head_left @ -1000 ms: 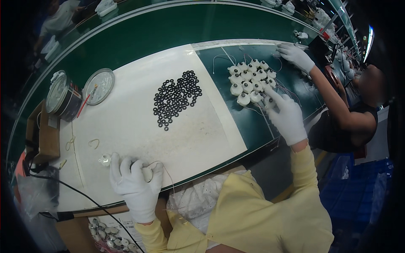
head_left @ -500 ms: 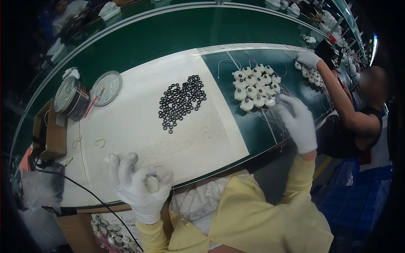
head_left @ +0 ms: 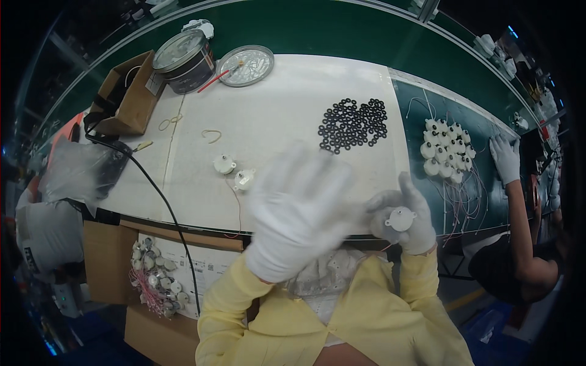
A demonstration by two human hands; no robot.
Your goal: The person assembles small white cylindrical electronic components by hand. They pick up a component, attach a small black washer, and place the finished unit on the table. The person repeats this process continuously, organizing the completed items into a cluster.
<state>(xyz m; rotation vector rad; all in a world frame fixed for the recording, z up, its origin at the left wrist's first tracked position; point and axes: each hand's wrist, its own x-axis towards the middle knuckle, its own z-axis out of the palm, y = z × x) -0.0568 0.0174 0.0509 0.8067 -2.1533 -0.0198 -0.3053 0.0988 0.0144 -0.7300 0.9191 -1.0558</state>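
My left hand [head_left: 299,210], in a white glove, is raised over the near middle of the white sheet. Its fingers are stretched out, blurred by motion, and nothing shows in them. My right hand [head_left: 421,229], also gloved, holds a small round white motor [head_left: 401,219] with two side tabs, close to the table's near edge. Two similar parts, a white motor [head_left: 224,163] and another motor [head_left: 245,179] with a thin red wire, lie on the sheet left of my left hand. Beyond my hands lies a patch of small black rings [head_left: 354,124].
A cluster of wired motors [head_left: 448,149] sits on the green mat at right, near a co-worker's gloved hand [head_left: 505,160]. At far left are a tin [head_left: 185,64], its lid [head_left: 253,64] with a red-handled brush [head_left: 213,81], and a cardboard box [head_left: 131,97]. A black cable [head_left: 155,195] crosses the near edge.
The view has turned leftward. My left hand, earlier with a white round part in its palm, has swung right. My right hand has come away from the motor cluster and now holds a motor.
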